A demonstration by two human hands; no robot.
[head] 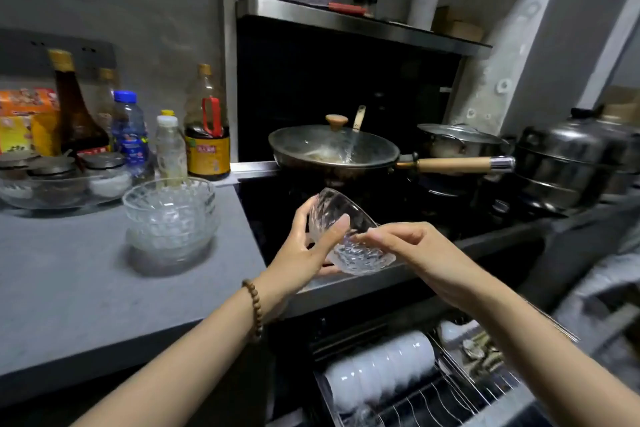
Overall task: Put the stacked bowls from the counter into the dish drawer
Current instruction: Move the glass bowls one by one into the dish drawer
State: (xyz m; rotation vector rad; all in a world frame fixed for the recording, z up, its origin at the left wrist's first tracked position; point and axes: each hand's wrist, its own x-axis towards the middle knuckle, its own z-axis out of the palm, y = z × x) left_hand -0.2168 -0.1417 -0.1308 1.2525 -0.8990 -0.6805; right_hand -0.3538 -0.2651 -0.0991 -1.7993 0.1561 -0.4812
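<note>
A stack of clear glass bowls (170, 215) stands on the grey counter (86, 288) left of the stove. One clear glass bowl (360, 253) is tilted in the air over the stove's front edge. My left hand (304, 246) grips its left side, thumb over the rim. My right hand (415, 250) pinches its right rim with the fingertips. Below, the dish drawer (450, 395) is pulled open, with a row of white bowls (377, 371) standing in its wire rack.
A lidded wok (332, 152) with a wooden handle sits on the black stove, with steel pots (568, 166) to its right. Sauce bottles (207, 128) and glass condiment jars (62, 177) line the back of the counter.
</note>
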